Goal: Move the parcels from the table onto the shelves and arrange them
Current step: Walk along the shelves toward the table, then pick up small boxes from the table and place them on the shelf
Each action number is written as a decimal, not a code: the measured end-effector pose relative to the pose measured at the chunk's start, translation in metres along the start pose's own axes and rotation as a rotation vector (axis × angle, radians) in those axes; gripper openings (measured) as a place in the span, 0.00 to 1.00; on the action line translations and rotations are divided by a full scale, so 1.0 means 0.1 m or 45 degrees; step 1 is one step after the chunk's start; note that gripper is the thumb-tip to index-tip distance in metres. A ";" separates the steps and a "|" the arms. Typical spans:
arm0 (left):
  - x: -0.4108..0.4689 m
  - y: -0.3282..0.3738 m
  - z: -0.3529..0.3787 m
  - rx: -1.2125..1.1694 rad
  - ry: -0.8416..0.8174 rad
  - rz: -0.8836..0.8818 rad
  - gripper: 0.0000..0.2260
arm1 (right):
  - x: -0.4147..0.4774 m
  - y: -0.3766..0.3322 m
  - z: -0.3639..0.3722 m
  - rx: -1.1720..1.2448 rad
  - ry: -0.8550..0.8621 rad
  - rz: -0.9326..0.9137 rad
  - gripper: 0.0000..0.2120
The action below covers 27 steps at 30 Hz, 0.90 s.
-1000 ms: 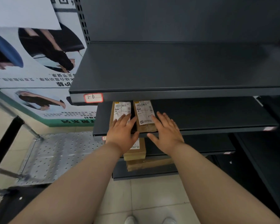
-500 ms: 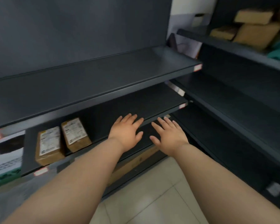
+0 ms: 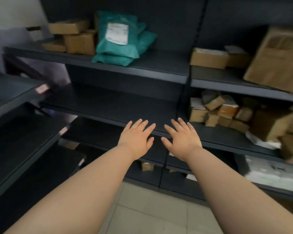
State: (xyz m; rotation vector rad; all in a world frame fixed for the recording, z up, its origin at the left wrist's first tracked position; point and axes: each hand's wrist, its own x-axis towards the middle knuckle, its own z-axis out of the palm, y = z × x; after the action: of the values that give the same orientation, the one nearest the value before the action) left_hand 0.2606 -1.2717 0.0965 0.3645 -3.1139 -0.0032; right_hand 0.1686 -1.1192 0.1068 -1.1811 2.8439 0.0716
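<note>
My left hand [image 3: 137, 139] and right hand [image 3: 182, 139] are stretched out side by side, palms down, fingers spread wide and holding nothing, in front of the edge of a bare dark middle shelf [image 3: 108, 105]. On the upper shelf [image 3: 159, 65] above it sit teal mailer bags [image 3: 120, 39] stacked on each other, the top one leaning back and showing a white label; just to their left is a small pile of brown cardboard boxes [image 3: 74, 36]. In the bay to the right, the top shelf carries two small boxes [image 3: 210, 58] and a large tilted carton [image 3: 277, 58]. The shelf below that is crowded with many small brown parcels [image 3: 218, 110] heaped together, with bigger cartons [image 3: 274, 122] at their right. Lower still lie white plastic bags [image 3: 269, 173], blurred. A single small box [image 3: 147, 166] shows on a low shelf between my forearms. The dark shelves at my left [image 3: 15, 132] show no parcels.
</note>
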 end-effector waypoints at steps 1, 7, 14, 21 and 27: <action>0.14 0.19 0.01 0.006 -0.013 0.071 0.25 | -0.08 0.24 0.02 0.009 -0.010 0.084 0.30; 0.81 1.38 0.10 -0.013 -0.072 0.516 0.25 | -0.68 1.37 0.20 0.099 -0.051 0.588 0.30; 1.38 2.51 0.20 -0.011 -0.076 0.982 0.25 | -1.34 2.10 0.38 0.205 -0.064 1.109 0.29; 1.64 3.55 0.13 -0.012 -0.048 1.375 0.26 | -1.87 2.54 0.51 0.271 0.021 1.500 0.30; 1.46 4.65 0.20 -0.004 -0.078 1.602 0.27 | -2.58 3.03 0.59 0.293 0.082 1.723 0.29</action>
State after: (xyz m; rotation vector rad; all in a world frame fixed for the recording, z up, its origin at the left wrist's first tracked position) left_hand 0.0110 -0.8530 0.0789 -1.5655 -2.7813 -0.0120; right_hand 0.1378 -0.7198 0.0731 0.8752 2.9619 -0.2233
